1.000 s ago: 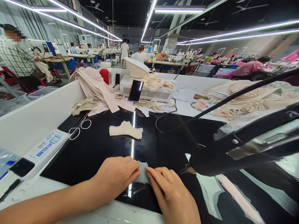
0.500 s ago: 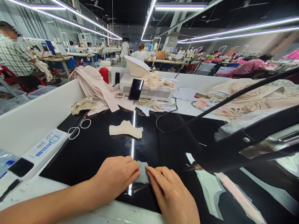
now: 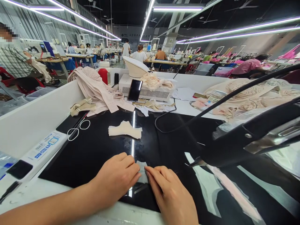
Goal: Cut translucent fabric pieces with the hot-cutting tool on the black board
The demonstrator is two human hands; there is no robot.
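Note:
A small whitish fabric piece (image 3: 142, 172) lies on the black work surface (image 3: 98, 156) between my two hands. My left hand (image 3: 118, 178), fingers curled, pinches its left edge. From the other side my right hand (image 3: 170, 189) grips the right edge between thumb and fingertips. Parts of the piece are hidden under the fingers. Further back on the black surface rests a stack of cream fabric pieces (image 3: 125, 130), shaped with a raised middle and apart from both hands.
A black machine arm (image 3: 225, 153) with a pointed tip reaches in from the right, above pale cut pieces (image 3: 207, 187). At left lie white-handled scissors (image 3: 73, 134) and a white box (image 3: 44, 153). Behind stand beige fabric strips (image 3: 98, 89), a phone (image 3: 135, 90) and a cable (image 3: 164, 131).
The whole view has shifted slightly left. My hands keep their hold on the fabric piece, with hardly any movement.

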